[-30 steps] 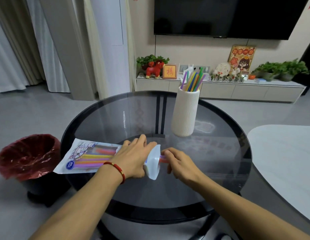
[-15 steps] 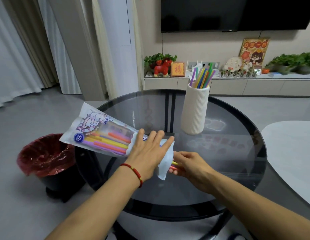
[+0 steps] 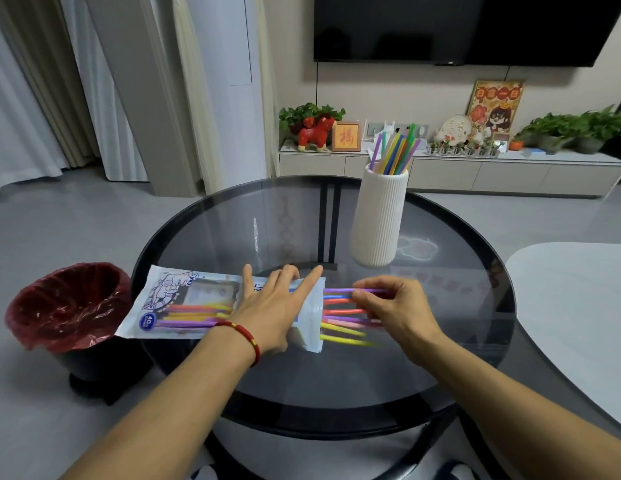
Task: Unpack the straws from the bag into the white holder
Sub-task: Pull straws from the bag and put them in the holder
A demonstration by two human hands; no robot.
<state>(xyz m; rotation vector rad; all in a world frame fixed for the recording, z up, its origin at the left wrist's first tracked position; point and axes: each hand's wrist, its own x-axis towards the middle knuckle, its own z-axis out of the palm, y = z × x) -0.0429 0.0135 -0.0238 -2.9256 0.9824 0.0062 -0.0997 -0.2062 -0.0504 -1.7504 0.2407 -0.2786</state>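
A printed plastic straw bag [image 3: 179, 304] lies flat on the round glass table [image 3: 440, 358], its open mouth pointing right. My left hand [image 3: 272, 308] presses flat on the bag near that mouth, fingers spread. Several coloured straws [image 3: 340, 322] stick out of the opening toward the right. My right hand [image 3: 394, 306] pinches the ends of those straws. More straws remain inside the bag at its left end. The white ribbed holder [image 3: 378, 220] stands upright at the table's far side with several straws [image 3: 394, 152] in it.
A black bin lined with red plastic [image 3: 68, 306] stands on the floor left of the table. A pale second tabletop [image 3: 576, 306] juts in at the right. A low TV cabinet with plants and ornaments [image 3: 475, 168] runs along the far wall.
The bag, lifted and tilted half a second ago, now lies flat on the table. My right hand has drawn a bunch of straws farther out of the opening to the right.
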